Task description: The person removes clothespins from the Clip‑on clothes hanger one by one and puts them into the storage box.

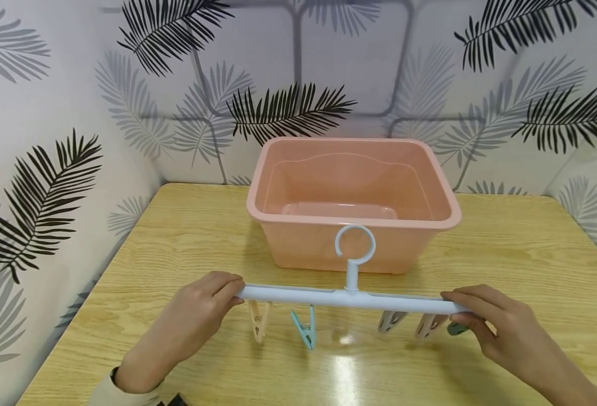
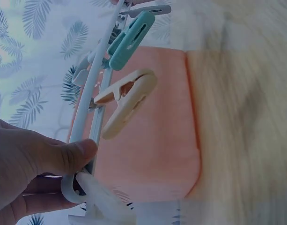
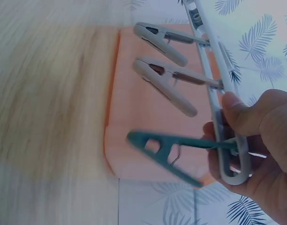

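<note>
A pale blue clip hanger is held level above the table, its round hook pointing up. My left hand grips its left end, thumb against the bar, and my right hand grips the right end. Clothes pegs dangle under the bar: a cream peg, a turquoise peg, a grey peg and a beige peg. Beside the right fingers hangs a green peg, partly hidden in the head view. A whitish peg shows below the left thumb in the left wrist view.
Behind the hanger a pink plastic basin stands on the wooden table. A leaf-patterned wall covering rises along the table's back and left side.
</note>
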### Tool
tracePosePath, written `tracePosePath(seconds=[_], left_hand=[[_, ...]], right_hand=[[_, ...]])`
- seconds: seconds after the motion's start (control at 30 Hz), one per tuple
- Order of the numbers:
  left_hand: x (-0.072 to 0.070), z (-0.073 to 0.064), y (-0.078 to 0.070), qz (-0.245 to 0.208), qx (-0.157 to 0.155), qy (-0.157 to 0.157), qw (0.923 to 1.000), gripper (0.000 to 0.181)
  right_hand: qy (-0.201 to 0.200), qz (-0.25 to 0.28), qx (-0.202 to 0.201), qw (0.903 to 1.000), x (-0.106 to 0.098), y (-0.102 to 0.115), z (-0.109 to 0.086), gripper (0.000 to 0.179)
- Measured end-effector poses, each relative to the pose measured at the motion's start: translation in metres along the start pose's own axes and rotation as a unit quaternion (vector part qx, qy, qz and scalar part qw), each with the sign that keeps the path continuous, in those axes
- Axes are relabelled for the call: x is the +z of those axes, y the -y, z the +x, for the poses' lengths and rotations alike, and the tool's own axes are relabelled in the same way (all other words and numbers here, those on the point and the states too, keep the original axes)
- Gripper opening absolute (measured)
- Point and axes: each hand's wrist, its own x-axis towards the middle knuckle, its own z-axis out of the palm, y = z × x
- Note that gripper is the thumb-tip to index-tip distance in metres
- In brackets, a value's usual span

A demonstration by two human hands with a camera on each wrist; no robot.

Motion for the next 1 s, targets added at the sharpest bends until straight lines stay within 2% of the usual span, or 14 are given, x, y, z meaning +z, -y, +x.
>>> tracePosePath(seconds=[0.03,0.13,0.17,0.27,0.33,0.47,0.57,0.63,0.73,0.87,1.0], left_hand=[[-0.002,0.001,0.0,0.004,-0.002,0.0,1.0,0.045],[-0.007,0.006,-0.002,0.006,-0.017,0.006,0.9998,0.015],[-0.008,0.007,-0.003,0.006,-0.023,0.007,0.9997,0.011],[-0.015,0.014,-0.006,-0.001,-0.037,0.014,0.9992,0.039],[-0.019,0.018,-0.007,-0.001,-0.04,0.021,0.999,0.049],[-0.025,0.026,-0.007,0.023,-0.029,0.055,0.9978,0.069],[-0.027,0.033,-0.007,0.04,-0.012,0.062,0.9972,0.067],[-0.027,0.039,-0.007,0.046,-0.005,0.063,0.9969,0.054],[-0.024,0.05,-0.01,0.054,-0.001,0.05,0.9973,0.025],[-0.018,0.064,-0.012,0.083,-0.007,0.009,0.9965,0.051],[-0.014,0.075,-0.012,0.128,-0.033,-0.025,0.9909,0.059]], right_hand=[[-0.012,0.003,-0.002,0.9999,0.0,0.001,0.003,0.046],[-0.058,0.004,-0.017,0.9982,-0.001,0.006,0.013,0.044],[-0.074,0.004,-0.024,0.9969,-0.001,0.008,0.016,0.044],[-0.115,0.005,-0.031,0.9929,-0.003,0.014,0.025,0.044],[-0.139,0.01,-0.036,0.9896,-0.004,0.016,0.029,0.045],[-0.17,0.023,-0.039,0.9843,-0.006,0.016,0.032,0.042],[-0.191,0.026,-0.044,0.9802,-0.006,0.015,0.036,0.039],[-0.2,0.017,-0.043,0.9787,-0.007,0.014,0.04,0.04],[-0.205,-0.009,-0.038,0.978,-0.006,0.013,0.047,0.043],[-0.203,-0.041,-0.029,0.9779,-0.002,0.011,0.056,0.046],[-0.207,-0.061,-0.019,0.9762,-0.001,0.006,0.063,0.047]])
